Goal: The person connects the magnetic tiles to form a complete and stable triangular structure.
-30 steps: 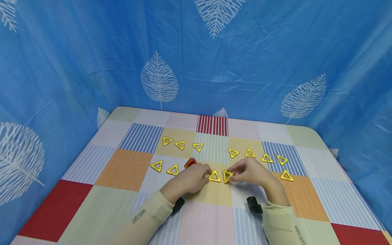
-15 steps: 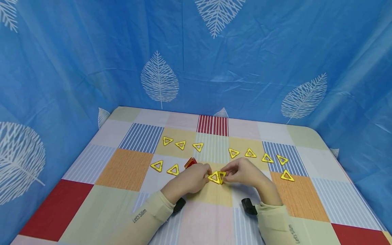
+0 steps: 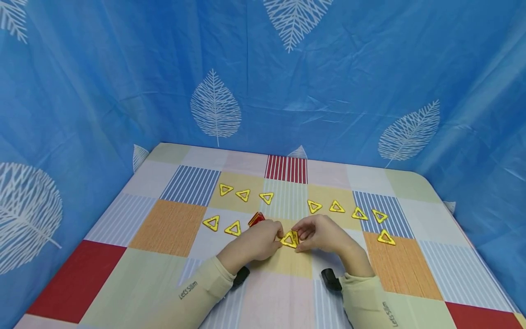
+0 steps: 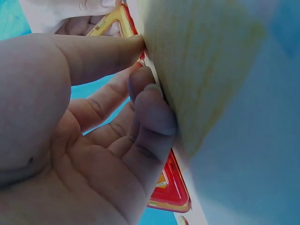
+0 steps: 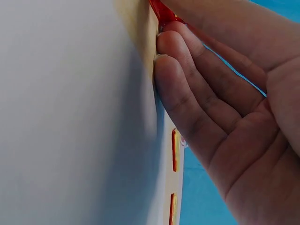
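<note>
On my feed, the left hand pinches the yellow triangles lying at its three o'clock, while the right hand clamps their far edge from three o'clock. I judge them light, stiff and slick; I'd grip the rims at the corners.

I observe a rounded-corner counter surfaced in plain and striped multicoloured patchwork squares. Behind it and along both sides I record a creased blue sheet curtain bearing white skeletal-leaf prints.
</note>
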Demonstrator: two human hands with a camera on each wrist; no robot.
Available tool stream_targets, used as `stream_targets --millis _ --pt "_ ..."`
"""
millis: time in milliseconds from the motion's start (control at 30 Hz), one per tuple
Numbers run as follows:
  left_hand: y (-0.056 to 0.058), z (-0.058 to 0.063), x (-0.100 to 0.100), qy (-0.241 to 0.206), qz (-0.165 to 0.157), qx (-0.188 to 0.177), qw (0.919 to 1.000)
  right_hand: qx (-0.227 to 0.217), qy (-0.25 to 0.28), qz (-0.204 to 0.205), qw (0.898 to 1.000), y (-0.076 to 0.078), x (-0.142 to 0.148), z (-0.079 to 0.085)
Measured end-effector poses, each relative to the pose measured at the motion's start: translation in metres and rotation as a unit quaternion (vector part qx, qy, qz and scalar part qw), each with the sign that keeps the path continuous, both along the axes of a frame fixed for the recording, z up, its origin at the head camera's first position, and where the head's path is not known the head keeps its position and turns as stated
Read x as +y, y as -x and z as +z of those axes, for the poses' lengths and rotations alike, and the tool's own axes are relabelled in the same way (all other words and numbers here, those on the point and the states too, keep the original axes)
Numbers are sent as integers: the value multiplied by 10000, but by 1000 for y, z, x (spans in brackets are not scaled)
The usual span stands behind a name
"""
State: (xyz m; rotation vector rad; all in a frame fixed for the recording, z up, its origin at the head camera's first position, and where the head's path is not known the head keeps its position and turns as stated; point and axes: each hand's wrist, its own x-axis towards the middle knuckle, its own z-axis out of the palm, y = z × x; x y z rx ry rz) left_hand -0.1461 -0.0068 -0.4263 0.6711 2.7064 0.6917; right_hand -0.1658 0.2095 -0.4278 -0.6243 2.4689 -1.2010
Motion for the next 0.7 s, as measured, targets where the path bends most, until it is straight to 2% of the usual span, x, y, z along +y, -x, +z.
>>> stream_targets --millis 467,600,700 --pt "0 2 -2 -120 -129 74 9998 108 -203 -103 9997 -1 -4 2" --pt "2 2 -5 -151 -271 52 9995 104 -240 -135 9996 -1 -4 2" --pt "3 6 -11 -363 -488 -14 9981 82 -216 -138 9996 -1 -3 1"
